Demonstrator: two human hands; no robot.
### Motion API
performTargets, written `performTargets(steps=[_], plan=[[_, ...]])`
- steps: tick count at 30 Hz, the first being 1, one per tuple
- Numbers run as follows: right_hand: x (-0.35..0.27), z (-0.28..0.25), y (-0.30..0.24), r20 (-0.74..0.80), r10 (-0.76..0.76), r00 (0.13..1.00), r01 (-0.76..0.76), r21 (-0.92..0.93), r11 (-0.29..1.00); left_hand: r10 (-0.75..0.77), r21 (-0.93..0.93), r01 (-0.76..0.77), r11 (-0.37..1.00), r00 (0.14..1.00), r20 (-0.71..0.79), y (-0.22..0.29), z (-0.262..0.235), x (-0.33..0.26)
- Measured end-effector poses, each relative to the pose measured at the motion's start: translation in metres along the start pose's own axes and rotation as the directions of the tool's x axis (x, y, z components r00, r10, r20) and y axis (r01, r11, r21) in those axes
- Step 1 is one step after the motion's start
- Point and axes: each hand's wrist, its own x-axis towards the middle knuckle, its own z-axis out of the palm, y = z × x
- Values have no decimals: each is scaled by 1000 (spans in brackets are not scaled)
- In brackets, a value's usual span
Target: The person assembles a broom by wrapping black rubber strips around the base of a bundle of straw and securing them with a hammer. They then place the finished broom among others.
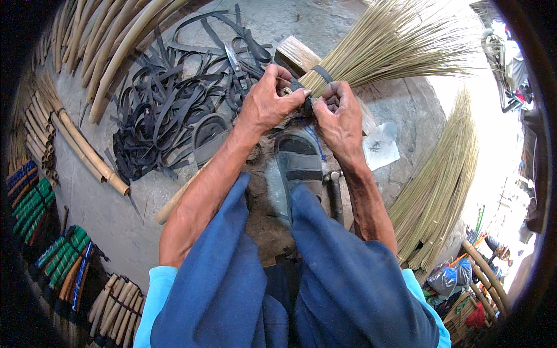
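Note:
A bundle of thin yellow-green broom straw [383, 46] fans out to the far right. Its near end is bound with a black strip [322, 73], which looks like rubber. My left hand [271, 97] is closed at that bound end, thumb and fingers pinching the strip against it. Close by, the fingers of my right hand [339, 116] are curled and pinch a dark end of the strip. Part of the binding is hidden behind my fingers. Beneath the bundle lies a wooden block [297, 53]. A pair of scissors [233, 61] rests just left of my left hand.
Tangled black strips [162, 110] cover the floor at left. Bamboo poles [87, 148] and bundled sticks [116, 307] line the left side. Another straw bundle [441, 185] lies at right. A hammer [335, 197] and a white sheet [381, 145] are near my right forearm. Sandals [299, 159] are below.

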Motion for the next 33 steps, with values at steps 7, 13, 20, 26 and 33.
performTargets(steps=[7,13,20,26,33], plan=[[7,-6,-6,36,-42,998,46,-109,993,511,281,-474,834,857,-71,2,6,-5],[3,-10,-4,83,-9,997,25,-194,981,573,297,-544,785,820,-13,7,6,-16],[0,-7,-8,77,-130,988,144,-206,968,565,345,-533,773,825,8,15,8,-22],[12,0,-25,178,-402,898,440,-363,822,526,341,-466,816,844,-107,10,14,-21],[21,1,-45,338,-425,840,542,-476,692,519,254,-479,840,846,-119,2,8,-18]])
